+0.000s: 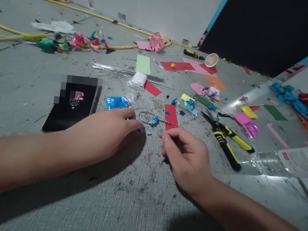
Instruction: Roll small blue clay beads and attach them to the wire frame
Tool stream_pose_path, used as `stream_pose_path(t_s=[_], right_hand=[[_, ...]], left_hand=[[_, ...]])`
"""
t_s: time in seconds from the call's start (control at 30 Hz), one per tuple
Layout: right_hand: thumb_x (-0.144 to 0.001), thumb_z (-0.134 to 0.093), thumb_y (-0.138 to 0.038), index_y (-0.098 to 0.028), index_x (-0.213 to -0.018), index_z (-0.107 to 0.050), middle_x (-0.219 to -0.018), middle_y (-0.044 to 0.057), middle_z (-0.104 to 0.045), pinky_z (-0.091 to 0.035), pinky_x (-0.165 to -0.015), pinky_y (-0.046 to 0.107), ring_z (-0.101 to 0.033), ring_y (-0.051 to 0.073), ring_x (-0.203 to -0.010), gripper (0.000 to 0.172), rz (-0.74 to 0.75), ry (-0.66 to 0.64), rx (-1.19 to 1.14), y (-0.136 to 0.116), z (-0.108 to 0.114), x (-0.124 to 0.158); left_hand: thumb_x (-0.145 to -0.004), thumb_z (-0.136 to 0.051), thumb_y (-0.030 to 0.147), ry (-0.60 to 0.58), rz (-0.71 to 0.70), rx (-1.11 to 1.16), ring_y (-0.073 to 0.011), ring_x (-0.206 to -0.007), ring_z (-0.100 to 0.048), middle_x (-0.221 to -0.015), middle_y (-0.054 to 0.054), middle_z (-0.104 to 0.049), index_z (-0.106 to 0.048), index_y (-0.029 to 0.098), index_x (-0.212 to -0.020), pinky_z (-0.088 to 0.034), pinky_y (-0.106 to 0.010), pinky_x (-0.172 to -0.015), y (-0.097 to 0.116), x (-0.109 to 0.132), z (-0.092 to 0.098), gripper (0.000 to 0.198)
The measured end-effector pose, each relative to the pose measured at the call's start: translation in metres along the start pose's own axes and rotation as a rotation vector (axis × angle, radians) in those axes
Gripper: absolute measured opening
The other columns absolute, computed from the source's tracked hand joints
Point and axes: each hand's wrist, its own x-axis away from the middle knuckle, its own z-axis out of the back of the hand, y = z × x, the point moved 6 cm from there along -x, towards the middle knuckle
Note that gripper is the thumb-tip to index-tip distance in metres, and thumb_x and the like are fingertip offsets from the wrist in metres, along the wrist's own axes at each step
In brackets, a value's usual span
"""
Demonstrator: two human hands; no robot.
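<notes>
A small wire racket shape (147, 118) with blue clay (154, 120) at its neck lies between my hands, its handle across a red paper strip (171, 115). My left hand (114, 125) rests palm down just left of it, fingers curled toward the surface, fingertips partly hidden. Thumb and index finger of my right hand (185, 156) are pinched together below the handle; what they hold, if anything, is too small to make out. A little blue clay piece (149, 133) lies between the hands. Behind my left hand sits a blue clay packet (117, 102).
A phone (71, 108) lies at left. Black-and-yellow pliers (225, 144) and a clear bottle (290, 160) are at right. Farther back are wires (125, 71), paper pieces, a small cup (211, 60) and a yellow cable (90, 12).
</notes>
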Motion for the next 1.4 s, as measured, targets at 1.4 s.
stream_pose_path(t_s=[1.4], right_hand=[[-0.103,-0.061,-0.013,-0.017,-0.105,-0.078,-0.092,0.007,-0.074,-0.058,-0.071,0.030,-0.069,0.017,-0.079,0.018,0.526,-0.112,0.358,-0.026,-0.005,0.010]], left_hand=[[-0.095,-0.077,0.044,-0.303,0.312,1.337,-0.0102,-0.059,-0.044,-0.067,0.002,-0.057,-0.075,0.016,-0.083,-0.032,-0.020,-0.050,0.011,0.005,-0.033,0.031]])
